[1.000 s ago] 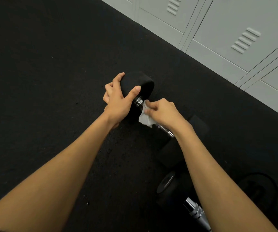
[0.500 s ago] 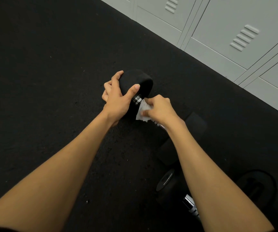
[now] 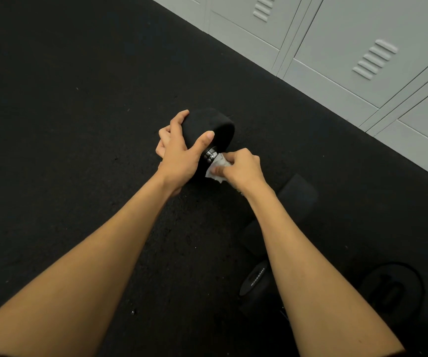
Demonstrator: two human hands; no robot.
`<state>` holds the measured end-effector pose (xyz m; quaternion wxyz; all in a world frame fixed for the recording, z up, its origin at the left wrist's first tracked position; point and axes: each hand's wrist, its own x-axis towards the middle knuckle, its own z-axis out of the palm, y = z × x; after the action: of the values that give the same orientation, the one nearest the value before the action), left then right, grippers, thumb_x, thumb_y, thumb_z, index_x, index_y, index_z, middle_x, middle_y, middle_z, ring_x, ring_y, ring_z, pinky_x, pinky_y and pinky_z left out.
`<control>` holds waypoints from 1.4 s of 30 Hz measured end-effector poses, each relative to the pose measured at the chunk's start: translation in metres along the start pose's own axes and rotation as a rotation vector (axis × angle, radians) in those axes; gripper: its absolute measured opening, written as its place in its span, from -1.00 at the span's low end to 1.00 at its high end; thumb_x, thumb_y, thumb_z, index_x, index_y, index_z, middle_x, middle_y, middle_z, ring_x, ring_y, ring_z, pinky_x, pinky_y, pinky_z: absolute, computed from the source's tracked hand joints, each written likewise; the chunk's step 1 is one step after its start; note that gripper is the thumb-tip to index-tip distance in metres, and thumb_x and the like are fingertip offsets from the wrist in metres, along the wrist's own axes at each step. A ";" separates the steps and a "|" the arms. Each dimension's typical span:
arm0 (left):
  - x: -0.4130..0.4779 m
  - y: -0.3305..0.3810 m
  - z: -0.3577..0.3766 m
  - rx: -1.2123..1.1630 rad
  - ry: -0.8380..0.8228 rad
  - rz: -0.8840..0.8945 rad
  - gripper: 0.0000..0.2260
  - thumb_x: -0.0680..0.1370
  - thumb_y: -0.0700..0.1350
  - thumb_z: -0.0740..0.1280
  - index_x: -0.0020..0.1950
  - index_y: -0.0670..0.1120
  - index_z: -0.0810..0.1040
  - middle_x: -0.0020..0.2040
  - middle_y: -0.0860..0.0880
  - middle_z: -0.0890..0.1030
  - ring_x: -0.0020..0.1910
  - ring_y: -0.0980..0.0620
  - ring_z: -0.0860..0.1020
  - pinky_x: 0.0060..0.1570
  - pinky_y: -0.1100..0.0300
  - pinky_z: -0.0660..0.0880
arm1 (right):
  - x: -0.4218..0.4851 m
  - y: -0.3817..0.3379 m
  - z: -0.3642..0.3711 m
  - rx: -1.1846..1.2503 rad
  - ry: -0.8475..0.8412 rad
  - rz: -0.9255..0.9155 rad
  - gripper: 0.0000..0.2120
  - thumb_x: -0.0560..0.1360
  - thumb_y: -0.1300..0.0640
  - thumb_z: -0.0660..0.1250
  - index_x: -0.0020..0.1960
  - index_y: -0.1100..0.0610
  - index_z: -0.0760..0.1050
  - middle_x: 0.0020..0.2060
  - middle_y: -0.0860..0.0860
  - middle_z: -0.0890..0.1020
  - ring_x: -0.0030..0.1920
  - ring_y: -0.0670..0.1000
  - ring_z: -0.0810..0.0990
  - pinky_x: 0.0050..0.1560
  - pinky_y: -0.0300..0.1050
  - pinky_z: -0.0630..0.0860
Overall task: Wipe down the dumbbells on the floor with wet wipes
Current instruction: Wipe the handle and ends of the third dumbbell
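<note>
Black rubber on black rubber: gripping the far head of the dumbbell (image 3: 215,127) with the left hand (image 3: 179,155), curling the fingers (image 3: 179,119) over its top and pressing the thumb across its rounded side, just above the chrome collar (image 3: 210,154)

Pinching a crumpled white wet wipe (image 3: 216,172) in the right hand (image 3: 243,168), closing the fingers (image 3: 236,157) round it and pressing it onto the handle right beside that collar, close against the inner face of the gripped head

Covering the rest of the handle with the right hand and wrist, so not telling how the bar runs beneath, nor whether the gripped head is resting on the floor (image 3: 66,124) or lifted off it

Finding the dumbbell's other head (image 3: 297,194) lower and to the right, just beyond the right forearm, down on the floor

Stretching that forearm over a second dumbbell (image 3: 255,282), showing only its round end face with faint lettering, near the first

Noting a further black weight marked 10 (image 3: 390,289) lying at the lower right, beside the second dumbbell

Facing grey metal lockers (image 3: 362,34) with louvred vents, lining the floor's far edge at the upper right, well apart from both hands
</note>
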<state>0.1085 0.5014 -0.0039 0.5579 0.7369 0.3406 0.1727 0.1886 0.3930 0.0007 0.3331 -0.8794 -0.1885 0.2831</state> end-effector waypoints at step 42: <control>-0.002 0.002 -0.001 -0.020 0.001 0.000 -0.43 0.51 0.17 0.33 0.45 0.22 0.15 0.33 0.03 0.19 0.38 -0.05 0.10 0.24 0.07 0.15 | -0.014 -0.014 0.053 -0.631 0.314 -0.148 -0.53 0.55 0.12 0.18 0.38 0.33 0.27 0.29 0.26 0.45 0.31 0.25 0.41 0.30 0.06 0.28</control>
<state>0.1070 0.5000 -0.0019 0.5650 0.7312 0.3393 0.1761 0.1428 0.4213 -0.0171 0.0898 -0.9556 -0.2765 0.0473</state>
